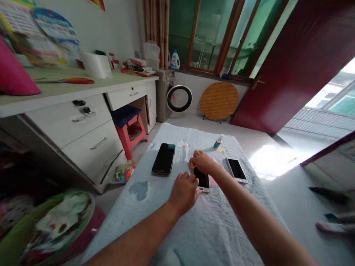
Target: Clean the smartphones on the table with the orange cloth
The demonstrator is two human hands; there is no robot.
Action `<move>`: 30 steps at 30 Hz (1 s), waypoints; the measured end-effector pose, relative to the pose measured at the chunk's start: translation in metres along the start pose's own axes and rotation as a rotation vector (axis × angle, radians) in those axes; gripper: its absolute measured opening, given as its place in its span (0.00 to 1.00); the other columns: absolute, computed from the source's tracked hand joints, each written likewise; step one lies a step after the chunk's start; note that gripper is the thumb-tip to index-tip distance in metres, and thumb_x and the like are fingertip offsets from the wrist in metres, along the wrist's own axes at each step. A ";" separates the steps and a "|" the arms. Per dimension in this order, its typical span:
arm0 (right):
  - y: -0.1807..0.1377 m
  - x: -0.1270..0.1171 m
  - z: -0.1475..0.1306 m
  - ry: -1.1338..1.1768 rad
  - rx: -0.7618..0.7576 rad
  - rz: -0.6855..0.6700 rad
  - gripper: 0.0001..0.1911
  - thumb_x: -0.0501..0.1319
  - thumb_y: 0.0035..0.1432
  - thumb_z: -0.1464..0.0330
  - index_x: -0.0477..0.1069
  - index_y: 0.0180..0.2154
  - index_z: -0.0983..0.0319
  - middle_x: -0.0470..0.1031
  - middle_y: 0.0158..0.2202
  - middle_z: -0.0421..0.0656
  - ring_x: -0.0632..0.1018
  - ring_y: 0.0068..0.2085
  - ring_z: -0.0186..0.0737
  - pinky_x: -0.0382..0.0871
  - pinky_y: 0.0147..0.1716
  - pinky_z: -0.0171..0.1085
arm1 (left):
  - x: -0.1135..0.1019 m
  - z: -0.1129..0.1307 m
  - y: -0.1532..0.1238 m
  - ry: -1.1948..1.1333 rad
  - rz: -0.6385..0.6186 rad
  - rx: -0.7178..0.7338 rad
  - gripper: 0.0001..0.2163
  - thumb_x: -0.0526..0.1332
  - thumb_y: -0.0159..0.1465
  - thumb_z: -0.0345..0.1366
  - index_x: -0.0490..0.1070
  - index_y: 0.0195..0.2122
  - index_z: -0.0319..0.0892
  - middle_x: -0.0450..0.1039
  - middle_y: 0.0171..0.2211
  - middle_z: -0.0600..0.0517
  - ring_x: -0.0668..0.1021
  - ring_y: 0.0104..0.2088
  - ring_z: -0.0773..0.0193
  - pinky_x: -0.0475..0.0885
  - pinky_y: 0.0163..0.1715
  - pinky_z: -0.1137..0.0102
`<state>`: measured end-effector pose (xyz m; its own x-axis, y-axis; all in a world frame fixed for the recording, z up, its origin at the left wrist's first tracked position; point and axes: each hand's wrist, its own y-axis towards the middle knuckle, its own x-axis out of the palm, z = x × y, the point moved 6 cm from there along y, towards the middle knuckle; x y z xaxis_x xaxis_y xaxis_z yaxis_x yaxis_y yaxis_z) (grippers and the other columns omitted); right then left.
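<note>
A white-framed smartphone (202, 179) with a dark screen lies on the pale blue cloth (216, 221). My left hand (184, 190) is closed at its lower left edge, fingers curled against the side. Over the upper end of the same phone is my right hand (202, 162), its fingers bent and pressed together; whatever they hold, if anything, is hidden. To the left lies a larger black smartphone (164, 159). A second white smartphone (237, 170) rests to the right, beyond my right forearm. A small bottle with a white cap (217, 142) stands behind my hands.
At the left is a white desk (133, 87) with drawers, with a red stool (132, 131) beneath it. A washing machine (166, 92) has its round door open. A round wooden tabletop (219, 100) leans on the back wall. A filled basket (93, 221) stands at lower left.
</note>
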<state>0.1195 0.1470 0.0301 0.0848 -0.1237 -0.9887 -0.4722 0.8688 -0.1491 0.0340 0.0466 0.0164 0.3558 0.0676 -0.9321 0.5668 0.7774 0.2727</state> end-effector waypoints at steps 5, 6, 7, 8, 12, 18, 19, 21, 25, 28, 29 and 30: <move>0.016 -0.005 0.019 0.000 0.163 -0.004 0.12 0.54 0.60 0.73 0.75 0.39 0.60 0.67 0.45 0.51 0.68 0.44 0.45 0.61 0.38 0.35 | -0.005 0.003 -0.001 -0.013 -0.003 0.020 0.16 0.66 0.60 0.41 0.70 0.46 0.42 0.72 0.40 0.49 0.70 0.42 0.54 0.63 0.41 0.59; 0.017 -0.004 0.020 0.006 0.164 -0.003 0.12 0.54 0.60 0.73 0.75 0.39 0.60 0.67 0.45 0.51 0.68 0.44 0.45 0.61 0.38 0.35 | -0.006 0.003 -0.001 -0.014 0.000 0.020 0.15 0.66 0.60 0.41 0.71 0.46 0.42 0.72 0.40 0.49 0.70 0.42 0.53 0.63 0.41 0.59; 0.016 -0.003 0.020 0.013 0.157 0.002 0.12 0.53 0.60 0.74 0.75 0.39 0.60 0.67 0.44 0.50 0.68 0.43 0.44 0.61 0.39 0.35 | -0.007 0.003 -0.001 -0.016 0.006 0.019 0.15 0.66 0.60 0.41 0.71 0.46 0.42 0.72 0.40 0.49 0.70 0.42 0.53 0.63 0.41 0.59; 0.015 -0.002 0.019 0.022 0.143 0.005 0.12 0.53 0.60 0.74 0.75 0.39 0.60 0.67 0.44 0.50 0.68 0.43 0.43 0.60 0.40 0.35 | -0.007 0.004 -0.001 -0.017 0.014 0.018 0.15 0.66 0.60 0.42 0.71 0.46 0.42 0.72 0.39 0.49 0.70 0.42 0.53 0.63 0.42 0.59; 0.007 0.002 0.010 0.086 0.093 0.019 0.12 0.53 0.60 0.74 0.75 0.37 0.62 0.67 0.42 0.49 0.67 0.41 0.41 0.59 0.41 0.34 | -0.009 0.002 -0.001 -0.041 0.061 -0.010 0.15 0.66 0.59 0.43 0.72 0.45 0.44 0.72 0.38 0.48 0.70 0.42 0.53 0.62 0.44 0.57; -0.012 0.010 -0.007 0.172 0.045 0.040 0.09 0.55 0.60 0.73 0.75 0.35 0.63 0.66 0.41 0.47 0.66 0.41 0.40 0.58 0.40 0.33 | -0.008 -0.005 -0.003 -0.075 0.152 -0.110 0.17 0.69 0.55 0.46 0.72 0.40 0.45 0.71 0.41 0.48 0.69 0.44 0.52 0.61 0.48 0.54; -0.015 0.011 -0.010 0.180 0.037 0.044 0.09 0.55 0.60 0.72 0.75 0.35 0.63 0.65 0.41 0.47 0.65 0.41 0.40 0.58 0.41 0.33 | -0.008 -0.007 -0.003 -0.075 0.177 -0.148 0.20 0.70 0.53 0.48 0.70 0.42 0.44 0.70 0.41 0.48 0.69 0.44 0.51 0.61 0.48 0.55; -0.022 0.014 -0.017 0.187 0.009 0.051 0.09 0.55 0.60 0.72 0.75 0.35 0.63 0.65 0.40 0.47 0.65 0.41 0.40 0.58 0.41 0.34 | -0.007 -0.012 -0.004 -0.083 0.234 -0.220 0.27 0.71 0.50 0.49 0.66 0.46 0.42 0.68 0.43 0.46 0.69 0.45 0.50 0.62 0.48 0.55; -0.034 0.017 -0.028 0.206 -0.022 0.073 0.09 0.55 0.60 0.73 0.74 0.32 0.63 0.64 0.37 0.46 0.64 0.40 0.39 0.58 0.39 0.34 | -0.003 -0.016 -0.005 -0.145 0.318 -0.243 0.40 0.72 0.46 0.46 0.55 0.57 0.40 0.64 0.53 0.42 0.67 0.51 0.48 0.61 0.51 0.55; -0.042 0.018 -0.037 0.194 -0.067 0.069 0.06 0.58 0.58 0.72 0.74 0.33 0.62 0.64 0.37 0.45 0.64 0.41 0.40 0.59 0.41 0.35 | -0.001 -0.018 -0.005 -0.183 0.332 -0.235 0.45 0.72 0.47 0.42 0.48 0.62 0.41 0.61 0.56 0.41 0.66 0.55 0.46 0.59 0.55 0.53; -0.045 0.018 -0.040 0.182 -0.085 0.058 0.06 0.59 0.57 0.72 0.75 0.33 0.62 0.64 0.37 0.45 0.64 0.41 0.40 0.59 0.41 0.35 | -0.001 -0.018 -0.005 -0.192 0.333 -0.232 0.45 0.71 0.48 0.40 0.46 0.63 0.41 0.61 0.57 0.41 0.66 0.55 0.46 0.58 0.55 0.53; -0.047 0.019 -0.043 0.172 -0.092 0.045 0.05 0.59 0.57 0.71 0.75 0.34 0.62 0.65 0.37 0.45 0.64 0.41 0.41 0.59 0.42 0.36 | -0.002 -0.018 -0.005 -0.198 0.334 -0.227 0.45 0.70 0.48 0.38 0.44 0.63 0.42 0.62 0.57 0.41 0.66 0.55 0.46 0.58 0.56 0.52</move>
<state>0.1060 0.0829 0.0177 -0.0858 -0.1722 -0.9813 -0.5511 0.8288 -0.0972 0.0172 0.0537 0.0121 0.6391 0.2347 -0.7325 0.2271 0.8523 0.4712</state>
